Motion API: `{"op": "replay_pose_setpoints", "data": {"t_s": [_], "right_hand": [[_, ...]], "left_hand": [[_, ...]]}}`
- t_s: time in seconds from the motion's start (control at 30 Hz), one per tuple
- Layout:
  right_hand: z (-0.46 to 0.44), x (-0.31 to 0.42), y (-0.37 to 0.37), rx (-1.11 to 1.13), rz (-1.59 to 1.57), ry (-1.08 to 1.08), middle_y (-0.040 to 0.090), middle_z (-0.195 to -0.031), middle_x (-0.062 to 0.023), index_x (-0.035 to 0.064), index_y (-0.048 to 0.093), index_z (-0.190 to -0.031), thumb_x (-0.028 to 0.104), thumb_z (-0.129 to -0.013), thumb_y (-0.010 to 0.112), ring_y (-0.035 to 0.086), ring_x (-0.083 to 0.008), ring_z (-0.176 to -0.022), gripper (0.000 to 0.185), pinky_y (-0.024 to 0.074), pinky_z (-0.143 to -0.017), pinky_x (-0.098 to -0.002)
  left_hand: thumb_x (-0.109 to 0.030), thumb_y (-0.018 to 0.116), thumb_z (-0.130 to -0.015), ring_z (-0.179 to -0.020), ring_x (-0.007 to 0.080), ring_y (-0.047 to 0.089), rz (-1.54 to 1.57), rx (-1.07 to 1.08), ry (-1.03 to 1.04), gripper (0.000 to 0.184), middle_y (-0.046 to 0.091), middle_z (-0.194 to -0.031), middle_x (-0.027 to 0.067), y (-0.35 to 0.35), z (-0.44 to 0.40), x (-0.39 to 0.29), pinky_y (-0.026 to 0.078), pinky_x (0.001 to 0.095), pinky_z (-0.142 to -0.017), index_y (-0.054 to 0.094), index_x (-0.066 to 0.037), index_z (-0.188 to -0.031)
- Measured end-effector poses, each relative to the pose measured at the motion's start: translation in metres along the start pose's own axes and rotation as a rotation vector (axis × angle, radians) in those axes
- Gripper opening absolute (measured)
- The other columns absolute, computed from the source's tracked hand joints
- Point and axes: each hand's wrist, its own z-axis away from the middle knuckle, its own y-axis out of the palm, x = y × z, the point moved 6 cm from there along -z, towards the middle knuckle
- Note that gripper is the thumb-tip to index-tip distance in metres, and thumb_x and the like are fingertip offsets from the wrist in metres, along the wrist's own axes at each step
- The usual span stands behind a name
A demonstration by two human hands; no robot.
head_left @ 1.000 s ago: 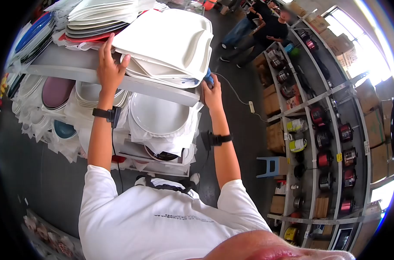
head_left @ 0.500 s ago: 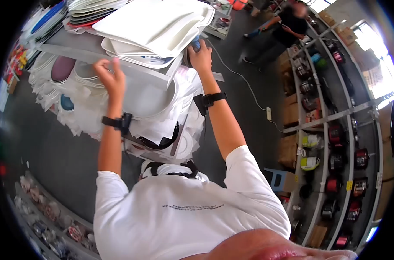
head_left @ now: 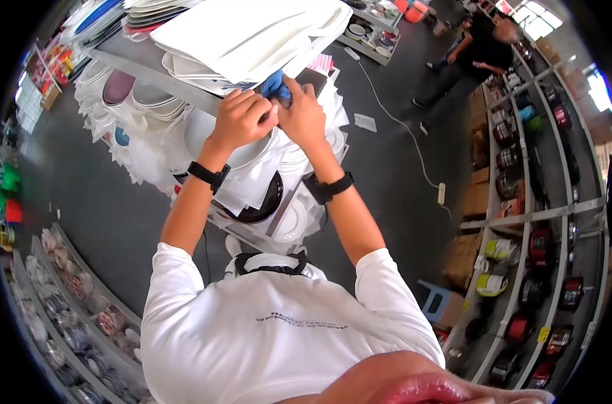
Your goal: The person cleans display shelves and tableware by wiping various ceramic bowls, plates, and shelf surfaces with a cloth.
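My left hand [head_left: 242, 121] and my right hand [head_left: 302, 116] meet in front of the shelf's corner. Between them is a bunched blue cloth [head_left: 275, 85], with the right fingers and thumb closed on its near side. The fingers of the left hand are curled against its lower end; their exact hold is partly hidden. Just beyond the cloth, a stack of white rectangular plates [head_left: 218, 34] lies on the grey shelf [head_left: 144, 73]. Black bands circle both wrists.
Paper-wrapped bowls and dishes [head_left: 154, 101] fill the level below. A white cable [head_left: 407, 131] runs over the floor to a power strip [head_left: 442, 194]. Racks of boxed and lidded cookware [head_left: 541, 249] line the right. Another person [head_left: 484, 44] stands at the back right.
My left hand has moved right to meet the right hand. The right hand has drawn slightly nearer and left, bringing the blue cloth in front of the plates.
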Motion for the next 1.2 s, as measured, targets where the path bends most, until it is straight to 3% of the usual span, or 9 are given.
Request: {"op": "replay_pose_setpoints", "data": {"t_s": [0.23, 0.3, 0.5, 0.67, 0.77, 0.87, 1.03, 1.13, 1.2], "right_hand": [[-0.05, -0.035, 0.006, -0.152, 0.136, 0.037, 0.061, -0.109, -0.0205, 0.024, 0.062, -0.129, 0.039, -0.082, 0.071, 0.068, -0.0418, -0.083, 0.05, 0.0557, -0.069, -0.0516], [-0.065, -0.039, 0.0, -0.079, 0.217, 0.152, 0.061, -0.119, -0.0196, 0.0235, 0.057, -0.135, 0.041, -0.085, 0.068, 0.067, -0.0427, -0.098, 0.054, 0.0546, -0.083, -0.0512], [-0.111, -0.073, 0.004, -0.088, 0.274, 0.166, 0.059, -0.124, -0.0208, 0.0196, 0.058, -0.131, 0.04, -0.087, 0.065, 0.064, -0.0428, -0.109, 0.049, 0.0531, -0.089, -0.0519], [-0.089, -0.077, 0.017, -0.257, 0.22, 0.184, 0.065, -0.105, -0.027, 0.0117, 0.064, -0.122, 0.04, -0.085, 0.065, 0.064, -0.0479, -0.1, 0.046, 0.0528, -0.083, -0.0519], [-0.043, -0.098, 0.05, -0.215, -0.154, 0.176, 0.068, -0.094, -0.031, -0.0018, 0.067, -0.107, 0.033, -0.086, 0.061, 0.065, -0.0483, -0.094, 0.041, 0.052, -0.082, -0.0533], [-0.001, -0.121, 0.113, 0.187, 0.105, 0.02, 0.066, -0.102, -0.0334, -0.004, 0.066, -0.106, 0.03, -0.089, 0.056, 0.064, -0.0494, -0.098, 0.04, 0.0522, -0.084, -0.0516], [-0.016, -0.125, 0.079, 0.151, -0.171, 0.203, 0.066, -0.115, -0.0294, 0.0061, 0.067, -0.113, 0.05, -0.09, 0.057, 0.062, -0.0452, -0.111, 0.051, 0.0495, -0.093, -0.048], [-0.053, -0.12, 0.028, -0.005, -0.109, 0.179, 0.067, -0.114, -0.028, 0.0183, 0.059, -0.13, 0.056, -0.087, 0.058, 0.061, -0.0455, -0.112, 0.057, 0.0481, -0.096, -0.0474], [-0.071, -0.102, -0.002, -0.073, 0.05, 0.214, 0.068, -0.111, -0.0275, 0.0255, 0.051, -0.14, 0.055, -0.087, 0.058, 0.062, -0.0474, -0.109, 0.061, 0.0489, -0.094, -0.0498]], "left_hand": [[-0.012, 0.076, -0.078, -0.054, 0.0137, 0.048, -0.11, -0.002, 0.177, 0.033, 0.048, -0.056, -0.0027, 0.012, 0.008, -0.002, 0.037, 0.0283, -0.053, 0.048, -0.014, -0.06], [-0.011, 0.076, -0.079, -0.057, 0.0124, 0.05, -0.148, 0.002, 0.19, 0.025, 0.05, -0.059, -0.004, 0.006, 0.006, -0.005, 0.039, 0.0269, -0.054, 0.055, -0.014, -0.065], [-0.01, 0.072, -0.08, -0.068, 0.0096, 0.054, -0.138, -0.008, 0.179, 0.006, 0.057, -0.071, -0.0058, 0.012, 0.019, 0.002, 0.042, 0.0253, -0.058, 0.068, -0.013, -0.081], [-0.01, 0.069, -0.08, -0.071, 0.0105, 0.057, -0.098, 0.016, 0.175, 0.007, 0.06, -0.073, -0.0056, 0.011, 0.024, 0.002, 0.043, 0.025, -0.063, 0.067, -0.013, -0.087], [-0.011, 0.067, -0.081, -0.076, 0.0107, 0.059, -0.141, 0.14, 0.213, 0.01, 0.062, -0.076, -0.005, 0.02, 0.027, 0.006, 0.044, 0.0248, -0.064, 0.068, -0.013, -0.091], [-0.009, 0.069, -0.081, -0.07, 0.0112, 0.057, -0.087, 0.045, 0.185, 0.004, 0.06, -0.071, -0.0045, 0.013, 0.02, 0.003, 0.041, 0.0273, -0.061, 0.068, -0.012, -0.083], [-0.011, 0.07, -0.081, -0.067, 0.0116, 0.056, -0.105, 0.029, 0.197, 0.003, 0.061, -0.07, -0.0045, 0.013, 0.018, 0.003, 0.041, 0.027, -0.059, 0.067, -0.012, -0.081], [-0.01, 0.072, -0.082, -0.064, 0.0113, 0.054, -0.145, 0.033, 0.175, 0.012, 0.059, -0.066, -0.0048, 0.018, 0.021, 0.005, 0.04, 0.0271, -0.056, 0.064, -0.013, -0.074], [-0.011, 0.068, -0.083, -0.068, 0.009, 0.055, -0.194, 0.062, 0.161, 0.005, 0.055, -0.067, -0.0072, 0.019, 0.023, 0.005, 0.04, 0.0249, -0.059, 0.065, -0.015, -0.083]]}}
